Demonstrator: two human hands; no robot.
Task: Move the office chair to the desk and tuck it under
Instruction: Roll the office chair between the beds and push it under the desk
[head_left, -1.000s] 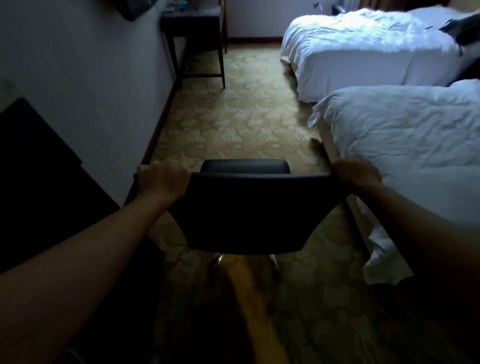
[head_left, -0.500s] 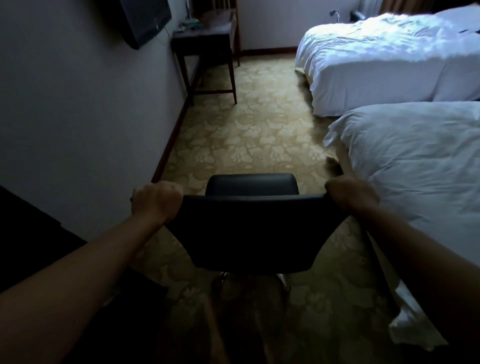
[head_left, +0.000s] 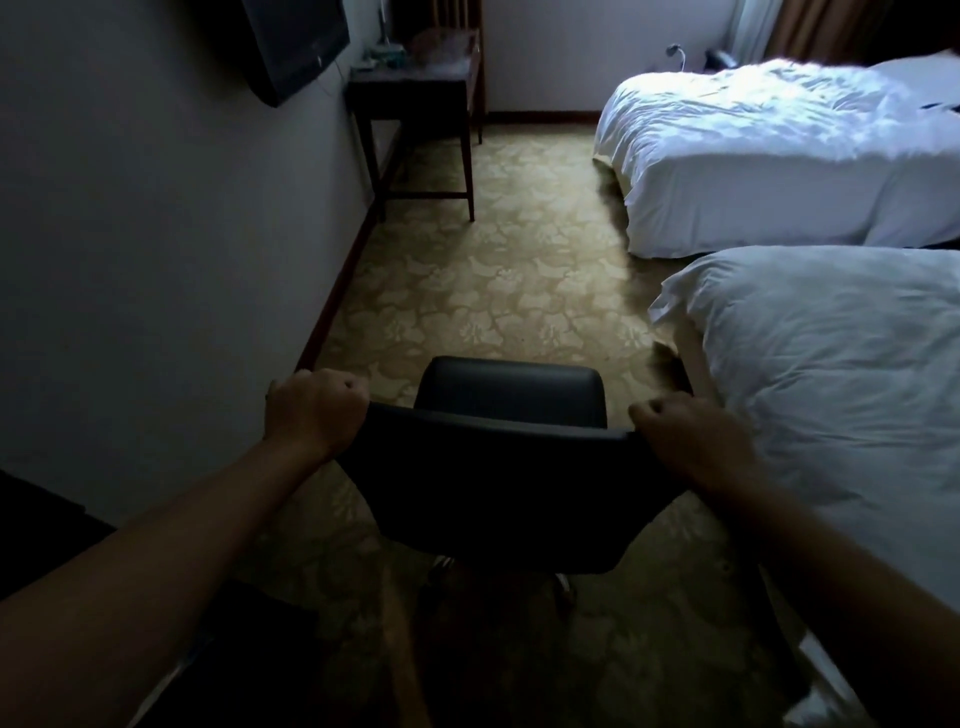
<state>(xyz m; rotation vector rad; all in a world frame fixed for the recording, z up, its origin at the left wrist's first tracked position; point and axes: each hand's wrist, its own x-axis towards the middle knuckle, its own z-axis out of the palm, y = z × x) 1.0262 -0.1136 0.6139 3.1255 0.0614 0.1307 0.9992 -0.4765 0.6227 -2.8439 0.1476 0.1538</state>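
A black office chair (head_left: 501, 483) stands on the patterned carpet right in front of me, its backrest toward me and its seat pointing away. My left hand (head_left: 311, 413) grips the left top corner of the backrest. My right hand (head_left: 691, 441) grips the right top corner. The chair's metal base shows dimly below the backrest. A dark wooden desk (head_left: 415, 88) stands against the left wall far ahead, with small items on its top and open space between its legs.
Two beds with white covers line the right side, the near bed (head_left: 831, 374) close beside the chair, the far bed (head_left: 769, 156) beyond it. A wall-mounted television (head_left: 296, 41) hangs on the left. Dark furniture (head_left: 36, 530) sits at lower left. A carpet aisle (head_left: 493, 280) runs to the desk.
The chair has rolled forward along the aisle with both hands on its backrest. The desk and the far bed have come nearer, and the dark furniture at left has slid back.
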